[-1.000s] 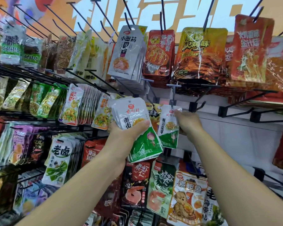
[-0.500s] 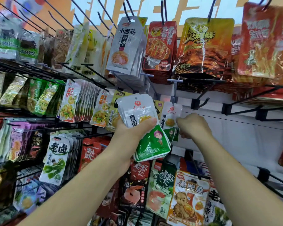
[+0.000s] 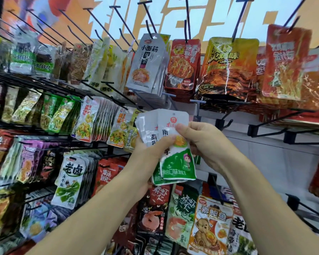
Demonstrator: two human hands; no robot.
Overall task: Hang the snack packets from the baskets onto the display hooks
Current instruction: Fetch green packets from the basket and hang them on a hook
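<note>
My left hand (image 3: 149, 157) grips a fanned stack of white-and-green snack packets (image 3: 147, 126) in front of the display wall, thumb across their faces. My right hand (image 3: 206, 142) pinches the front packet (image 3: 175, 162) of that stack near its middle, thumb on the front. The punch hole at the packet's top is free of any hook. A display hook (image 3: 197, 107) with a pale tag sticks out just above and behind the packets. The space behind my hands is hidden.
Rows of black hooks carry hanging snack packets: a white noodle packet (image 3: 147, 61) and red packets (image 3: 184, 65) above, yellow-green ones (image 3: 85, 122) to the left, shrimp and abalone packets (image 3: 208, 223) below. Bare hooks (image 3: 265, 126) jut out at the right over a white wall.
My right hand has left the packet it hung on the hook and come back to the stack, where it now pinches the front packet. The stack has shifted slightly right.
</note>
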